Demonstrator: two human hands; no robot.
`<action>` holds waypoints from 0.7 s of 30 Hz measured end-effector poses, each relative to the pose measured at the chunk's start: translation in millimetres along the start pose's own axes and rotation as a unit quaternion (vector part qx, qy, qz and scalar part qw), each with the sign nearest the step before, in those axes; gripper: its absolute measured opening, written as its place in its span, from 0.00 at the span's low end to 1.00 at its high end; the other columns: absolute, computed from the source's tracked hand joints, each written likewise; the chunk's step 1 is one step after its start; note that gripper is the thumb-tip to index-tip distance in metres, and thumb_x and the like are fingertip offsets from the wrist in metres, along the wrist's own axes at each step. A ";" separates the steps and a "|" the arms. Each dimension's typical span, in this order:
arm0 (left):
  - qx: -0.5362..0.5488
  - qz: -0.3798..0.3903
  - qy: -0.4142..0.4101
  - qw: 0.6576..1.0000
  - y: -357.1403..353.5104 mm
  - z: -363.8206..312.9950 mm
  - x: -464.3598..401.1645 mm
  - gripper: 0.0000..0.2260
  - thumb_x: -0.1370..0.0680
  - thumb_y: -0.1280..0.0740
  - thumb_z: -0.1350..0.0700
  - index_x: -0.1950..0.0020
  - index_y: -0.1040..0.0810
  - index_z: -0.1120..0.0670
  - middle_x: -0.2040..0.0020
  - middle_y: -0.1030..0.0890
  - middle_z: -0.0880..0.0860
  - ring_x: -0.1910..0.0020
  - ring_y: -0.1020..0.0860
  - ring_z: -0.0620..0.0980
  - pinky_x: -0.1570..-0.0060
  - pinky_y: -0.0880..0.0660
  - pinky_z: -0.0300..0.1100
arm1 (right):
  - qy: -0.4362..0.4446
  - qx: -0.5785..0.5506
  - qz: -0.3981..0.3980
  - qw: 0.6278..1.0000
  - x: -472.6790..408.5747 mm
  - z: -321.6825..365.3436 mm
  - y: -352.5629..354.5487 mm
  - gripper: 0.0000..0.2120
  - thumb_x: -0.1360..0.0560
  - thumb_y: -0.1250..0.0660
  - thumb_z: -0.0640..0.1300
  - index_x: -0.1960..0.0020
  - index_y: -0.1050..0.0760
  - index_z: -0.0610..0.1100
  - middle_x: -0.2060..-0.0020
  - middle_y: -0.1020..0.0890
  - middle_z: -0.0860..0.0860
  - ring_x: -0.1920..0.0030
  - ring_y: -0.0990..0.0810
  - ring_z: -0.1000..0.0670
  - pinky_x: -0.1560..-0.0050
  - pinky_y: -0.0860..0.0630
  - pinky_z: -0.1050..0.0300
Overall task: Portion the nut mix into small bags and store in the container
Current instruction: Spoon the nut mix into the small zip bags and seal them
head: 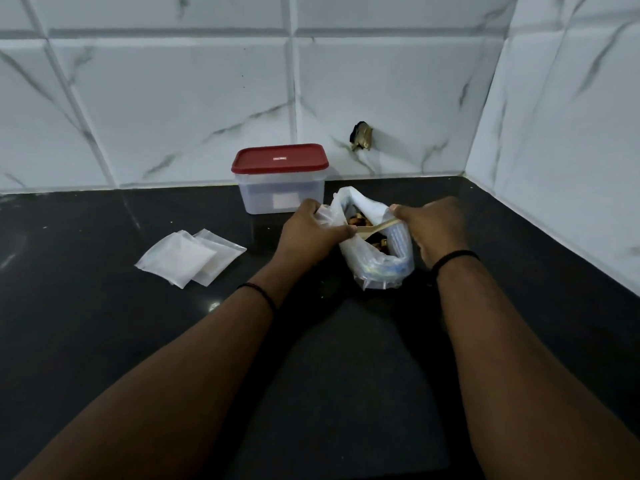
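A large clear plastic bag of nut mix point(381, 261) stands open on the black counter. My left hand point(311, 233) grips the bag's left rim, and a small clear bag seems pinched there too. My right hand point(433, 226) holds a wooden spoon point(375, 227) whose bowl end lies across the bag's mouth, over the nuts. Behind the bag stands a clear plastic container point(282, 195) with its red lid point(280, 158) shut. Two small empty bags point(190, 258) lie flat and overlapping on the counter to the left.
The black counter point(104, 323) meets a white marble-tiled wall at the back and on the right, forming a corner. A small brass fitting point(362, 136) sticks out of the back wall.
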State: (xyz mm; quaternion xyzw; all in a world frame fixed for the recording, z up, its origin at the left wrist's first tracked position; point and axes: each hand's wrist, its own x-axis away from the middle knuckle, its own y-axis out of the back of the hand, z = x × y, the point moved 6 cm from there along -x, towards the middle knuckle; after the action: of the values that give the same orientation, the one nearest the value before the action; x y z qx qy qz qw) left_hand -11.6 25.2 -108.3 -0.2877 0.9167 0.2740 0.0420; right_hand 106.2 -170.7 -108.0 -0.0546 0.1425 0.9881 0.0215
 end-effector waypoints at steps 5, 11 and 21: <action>0.040 -0.012 0.007 0.999 0.7 6.7 2.9 0.22 0.30 0.23 0.52 0.40 0.26 0.53 0.46 0.20 0.51 0.50 0.21 0.47 0.49 0.20 0.47 | 0.081 -0.068 0.014 0.994 16.7 22.7 -1.5 0.11 0.35 0.20 0.49 0.67 0.21 0.46 0.67 0.16 0.49 0.64 0.16 0.46 0.56 0.16 0.44; 0.051 -0.019 -0.012 0.998 0.9 10.4 6.6 0.22 0.30 0.23 0.52 0.40 0.27 0.51 0.47 0.20 0.50 0.51 0.21 0.45 0.56 0.24 0.38 | 0.224 0.106 0.092 0.965 48.0 57.1 -12.7 0.08 0.28 0.24 0.50 0.57 0.16 0.45 0.64 0.15 0.51 0.63 0.17 0.52 0.54 0.18 0.49; 0.023 -0.017 -0.076 0.997 9.7 4.3 11.7 0.23 0.29 0.23 0.44 0.40 0.27 0.48 0.45 0.21 0.49 0.50 0.21 0.44 0.55 0.23 0.37 | 0.297 0.167 0.009 0.940 43.3 64.3 -5.7 0.07 0.20 0.35 0.48 0.49 0.26 0.44 0.60 0.19 0.49 0.57 0.20 0.44 0.55 0.22 0.46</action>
State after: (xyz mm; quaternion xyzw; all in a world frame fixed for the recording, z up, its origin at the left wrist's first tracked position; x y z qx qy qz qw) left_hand -27.0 28.2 -110.1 -0.2802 0.9120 0.2735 0.1223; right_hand 57.0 -145.8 -53.3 -0.3394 0.3055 0.8894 -0.0216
